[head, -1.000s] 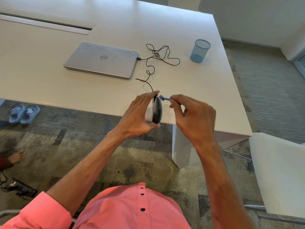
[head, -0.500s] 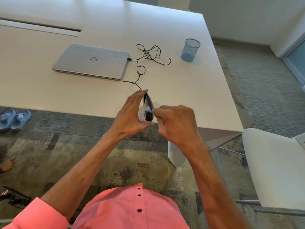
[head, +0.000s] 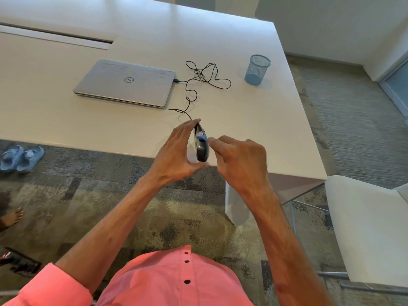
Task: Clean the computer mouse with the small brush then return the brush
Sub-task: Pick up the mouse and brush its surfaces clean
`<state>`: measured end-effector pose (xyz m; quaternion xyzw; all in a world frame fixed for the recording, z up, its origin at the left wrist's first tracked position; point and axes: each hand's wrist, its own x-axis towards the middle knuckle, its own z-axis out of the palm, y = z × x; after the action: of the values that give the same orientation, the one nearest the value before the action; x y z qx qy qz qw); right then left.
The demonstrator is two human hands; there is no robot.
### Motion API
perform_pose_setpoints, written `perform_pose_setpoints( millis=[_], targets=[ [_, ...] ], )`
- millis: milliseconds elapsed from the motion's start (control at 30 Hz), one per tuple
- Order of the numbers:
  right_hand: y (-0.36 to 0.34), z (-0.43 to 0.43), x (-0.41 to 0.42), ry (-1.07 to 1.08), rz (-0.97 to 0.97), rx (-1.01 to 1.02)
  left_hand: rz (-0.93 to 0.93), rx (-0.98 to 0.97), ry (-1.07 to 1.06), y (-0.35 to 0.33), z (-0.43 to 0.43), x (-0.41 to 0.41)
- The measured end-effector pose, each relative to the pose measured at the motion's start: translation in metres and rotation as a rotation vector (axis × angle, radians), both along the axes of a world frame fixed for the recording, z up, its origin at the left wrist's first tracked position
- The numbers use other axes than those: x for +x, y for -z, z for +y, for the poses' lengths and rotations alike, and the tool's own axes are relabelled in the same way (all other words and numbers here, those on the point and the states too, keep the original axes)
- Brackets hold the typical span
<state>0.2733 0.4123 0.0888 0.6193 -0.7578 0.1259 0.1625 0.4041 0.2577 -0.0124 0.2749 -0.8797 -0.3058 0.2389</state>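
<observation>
My left hand (head: pixel 176 153) holds a dark wired computer mouse (head: pixel 201 146) on edge above the table's front edge, fingers along its top and thumb under its bottom end. My right hand (head: pixel 238 160) pinches a small blue brush (head: pixel 202 137). The brush head touches the mouse's upper side. Most of the brush handle is hidden inside my fingers. The mouse cable (head: pixel 198 85) runs in loose loops back over the table.
A closed silver laptop (head: pixel 125 82) lies on the white table (head: pixel 265 120), with the cable plugged into its right side. A blue mesh cup (head: pixel 257 69) stands at the back right. A white chair (head: pixel 371 228) is at my right. Blue sandals (head: pixel 21 157) lie on the carpet.
The brush head went down along the mouse and out of sight behind my right hand, then came back up to the mouse's upper part. My left hand kept its hold.
</observation>
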Motion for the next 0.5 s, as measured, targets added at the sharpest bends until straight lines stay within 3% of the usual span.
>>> perform_pose_setpoints(
  millis=[333,500],
  targets=[
    [-0.002,0.008,0.000,-0.035,-0.069,0.229,0.005,0.052,-0.017,0.007,0.001,0.005],
    [-0.003,0.012,-0.009,-0.004,-0.386,-0.032,0.058,0.116,-0.010,0.010,-0.004,0.010]
  ],
)
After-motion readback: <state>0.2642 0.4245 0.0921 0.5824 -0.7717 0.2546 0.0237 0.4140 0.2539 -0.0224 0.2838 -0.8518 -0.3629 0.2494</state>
